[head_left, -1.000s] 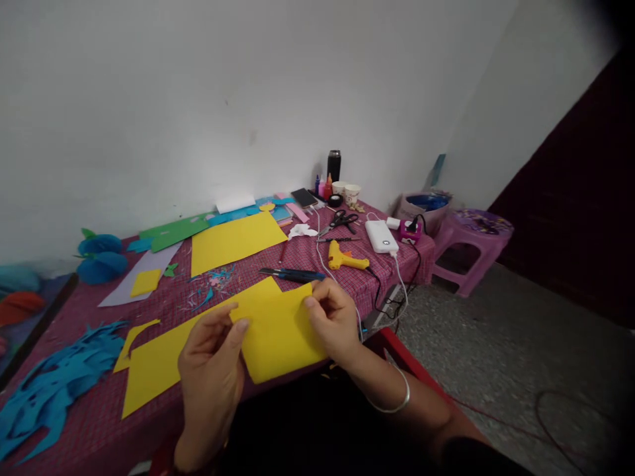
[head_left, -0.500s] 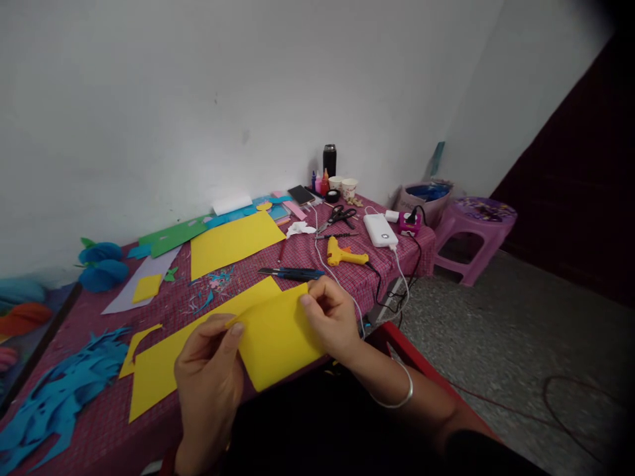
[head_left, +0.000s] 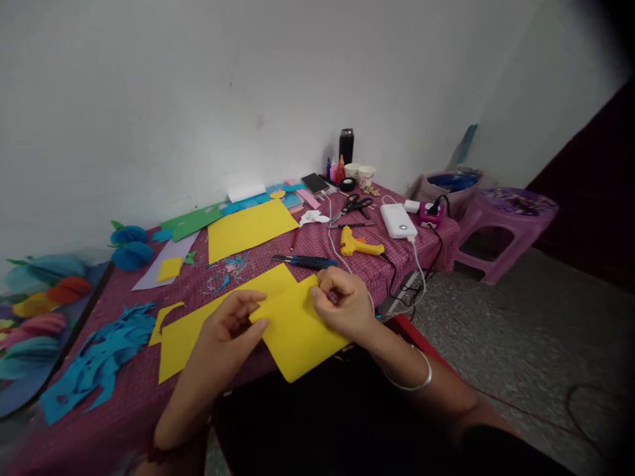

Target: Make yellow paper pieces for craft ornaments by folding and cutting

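A yellow craft sheet (head_left: 297, 337), apparently folded, is held tilted above the table's near edge. My right hand (head_left: 347, 304) pinches its upper right edge, the fingers curled in and the thumb on top. At the sheet's left corner, my left hand (head_left: 231, 337) has its thumb on the face and other fingers partly hidden behind; the index finger is lifted away. Beneath lies a larger yellow sheet (head_left: 181, 340), partly covered by my hands. A utility knife (head_left: 307, 262) rests just beyond the held sheet.
Past the knife are a yellow glue gun (head_left: 360, 243), black scissors (head_left: 354, 205) and a white power bank (head_left: 398, 221) with cables. Blue scraps (head_left: 106, 354) lie at left, near a yellow sheet (head_left: 251, 228). A pink stool (head_left: 501, 228) stands to the right.
My left index finger has lifted from the sheet, and the left hand's grip looks looser. My right hand still pinches the upper edge. The whole view has shifted left.
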Demonstrator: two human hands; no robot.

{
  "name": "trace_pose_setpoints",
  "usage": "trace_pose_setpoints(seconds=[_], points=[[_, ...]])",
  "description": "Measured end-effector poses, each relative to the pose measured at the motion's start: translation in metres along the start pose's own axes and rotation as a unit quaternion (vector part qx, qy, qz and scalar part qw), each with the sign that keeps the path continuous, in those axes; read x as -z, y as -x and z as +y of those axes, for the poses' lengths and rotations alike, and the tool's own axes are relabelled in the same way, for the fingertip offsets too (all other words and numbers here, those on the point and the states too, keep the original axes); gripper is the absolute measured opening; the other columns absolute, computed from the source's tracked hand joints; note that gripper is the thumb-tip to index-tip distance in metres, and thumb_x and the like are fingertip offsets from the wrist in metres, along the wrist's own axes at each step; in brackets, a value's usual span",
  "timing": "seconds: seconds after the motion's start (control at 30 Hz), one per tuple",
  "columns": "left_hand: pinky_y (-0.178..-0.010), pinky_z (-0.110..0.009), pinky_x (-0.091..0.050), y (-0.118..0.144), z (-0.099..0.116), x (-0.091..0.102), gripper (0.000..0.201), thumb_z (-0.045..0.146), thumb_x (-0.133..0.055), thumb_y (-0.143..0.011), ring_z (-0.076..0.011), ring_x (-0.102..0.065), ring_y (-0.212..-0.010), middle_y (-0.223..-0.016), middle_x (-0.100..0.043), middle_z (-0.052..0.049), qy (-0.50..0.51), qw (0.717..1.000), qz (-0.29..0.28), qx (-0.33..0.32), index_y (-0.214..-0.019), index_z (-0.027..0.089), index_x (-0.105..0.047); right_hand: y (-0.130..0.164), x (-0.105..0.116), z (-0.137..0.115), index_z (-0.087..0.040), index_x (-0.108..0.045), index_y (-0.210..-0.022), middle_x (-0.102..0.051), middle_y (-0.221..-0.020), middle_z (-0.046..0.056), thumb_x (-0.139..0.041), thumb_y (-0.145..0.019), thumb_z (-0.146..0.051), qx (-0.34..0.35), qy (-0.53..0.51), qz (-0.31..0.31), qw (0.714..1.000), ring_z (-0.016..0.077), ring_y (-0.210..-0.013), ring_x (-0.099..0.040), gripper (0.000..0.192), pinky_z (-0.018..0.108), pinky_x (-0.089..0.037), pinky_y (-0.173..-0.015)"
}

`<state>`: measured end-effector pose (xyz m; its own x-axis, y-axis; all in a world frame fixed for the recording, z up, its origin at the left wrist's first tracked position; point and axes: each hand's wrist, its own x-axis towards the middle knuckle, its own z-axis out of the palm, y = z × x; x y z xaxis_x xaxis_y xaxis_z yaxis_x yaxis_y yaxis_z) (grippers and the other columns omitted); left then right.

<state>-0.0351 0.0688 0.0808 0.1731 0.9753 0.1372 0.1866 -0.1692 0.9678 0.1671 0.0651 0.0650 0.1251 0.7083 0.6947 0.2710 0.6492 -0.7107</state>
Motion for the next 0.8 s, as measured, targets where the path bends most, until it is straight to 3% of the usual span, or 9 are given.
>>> trace_pose_setpoints(seconds=[0.07,0.13,0.27,0.33,0.43,0.53,0.63,0.73,0.8], points=[[-0.057,-0.024,-0.043,-0.004,0.007,0.010,0.026,0.025,-0.073,-0.067,-0.0169,-0.058,-0.064,-0.075,-0.066,-0.002,-0.105,0.990,-0.095,-0.021,-0.092,0.022,-0.070,0.002,-0.001,0.001,-0.022,-0.032,-0.057,-0.037,-0.055,-0.006,-0.051,-0.074,-0.012,0.037,0.020,-0.066,0.997,0.0088,-0.049,-0.037,0.027,0.024,-0.027,-0.050],[-0.053,-0.024,-0.036,-0.005,0.015,0.012,0.008,0.028,-0.068,-0.073,-0.0154,-0.052,-0.058,-0.065,-0.061,0.000,-0.201,0.965,-0.160,-0.061,-0.077,0.021,-0.069,0.004,-0.005,0.001,-0.022,-0.032,-0.057,-0.037,-0.055,-0.006,-0.049,-0.075,-0.012,0.060,0.039,-0.123,0.990,0.0084,-0.049,-0.037,0.027,0.024,-0.026,-0.050],[-0.046,-0.026,-0.021,-0.003,0.026,0.001,0.031,0.034,-0.055,-0.083,-0.0123,-0.037,-0.045,-0.049,-0.046,0.003,-0.276,0.937,-0.181,-0.113,-0.054,0.022,-0.054,0.003,-0.013,-0.004,-0.021,-0.031,-0.055,-0.034,-0.053,-0.007,-0.049,-0.075,-0.014,0.049,0.038,-0.192,0.979,0.0076,-0.047,-0.032,0.027,0.024,-0.023,-0.048],[-0.046,-0.026,-0.020,0.001,0.027,-0.002,0.033,0.036,-0.055,-0.082,-0.0119,-0.034,-0.043,-0.045,-0.043,0.004,-0.266,0.943,-0.153,-0.126,-0.052,0.022,-0.052,-0.004,-0.012,-0.006,-0.021,-0.034,-0.055,-0.036,-0.052,-0.007,-0.052,-0.076,-0.016,0.026,0.005,-0.219,0.975,0.0077,-0.047,-0.033,0.028,0.023,-0.023,-0.048],[-0.045,-0.026,-0.021,0.009,0.020,0.004,0.036,0.038,-0.059,-0.080,-0.0113,-0.034,-0.042,-0.044,-0.041,0.004,-0.243,0.960,-0.084,-0.115,-0.049,0.021,-0.051,-0.021,-0.002,-0.004,-0.021,-0.052,-0.073,-0.055,-0.063,-0.005,-0.063,-0.079,-0.026,-0.059,-0.124,-0.267,0.954,0.0103,-0.058,-0.050,0.013,0.022,-0.035,-0.055],[-0.045,-0.024,-0.027,0.016,0.007,0.019,0.032,0.045,-0.062,-0.080,-0.0124,-0.041,-0.048,-0.053,-0.051,0.002,-0.187,0.979,0.052,-0.063,-0.062,0.019,-0.062,-0.029,0.006,0.007,-0.025,-0.053,-0.110,-0.068,-0.094,0.003,-0.071,-0.074,-0.049,-0.167,-0.318,-0.230,0.905,0.0182,-0.087,-0.064,0.047,0.031,-0.047,-0.075],[-0.046,-0.023,-0.032,0.020,-0.008,0.025,0.037,0.054,-0.060,-0.081,-0.0130,-0.046,-0.053,-0.062,-0.056,0.001,-0.085,0.981,0.172,0.000,-0.073,0.018,-0.063,-0.015,-0.002,0.014,-0.025,-0.052,-0.120,-0.065,-0.116,0.008,-0.073,-0.063,-0.065,-0.246,-0.455,-0.197,0.833,0.0241,-0.105,-0.062,0.073,0.037,-0.048,-0.085],[-0.047,-0.022,-0.033,0.020,-0.019,0.021,0.041,0.057,-0.056,-0.084,-0.0124,-0.045,-0.053,-0.063,-0.054,0.001,-0.027,0.976,0.213,0.029,-0.069,0.018,-0.057,0.010,-0.020,0.009,-0.022,-0.054,-0.117,-0.065,-0.116,0.008,-0.084,-0.057,-0.052,-0.307,-0.509,-0.209,0.776,0.0216,-0.099,-0.065,0.074,0.035,-0.050,-0.085],[-0.048,-0.023,-0.034,0.022,-0.023,0.016,0.041,0.056,-0.054,-0.085,-0.0126,-0.045,-0.055,-0.063,-0.053,0.002,-0.055,0.972,0.228,0.013,-0.068,0.018,-0.055,0.021,-0.031,0.002,-0.021,-0.056,-0.113,-0.069,-0.105,0.005,-0.088,-0.055,-0.038,-0.348,-0.502,-0.186,0.770,0.0179,-0.086,-0.067,0.069,0.032,-0.051,-0.080]])
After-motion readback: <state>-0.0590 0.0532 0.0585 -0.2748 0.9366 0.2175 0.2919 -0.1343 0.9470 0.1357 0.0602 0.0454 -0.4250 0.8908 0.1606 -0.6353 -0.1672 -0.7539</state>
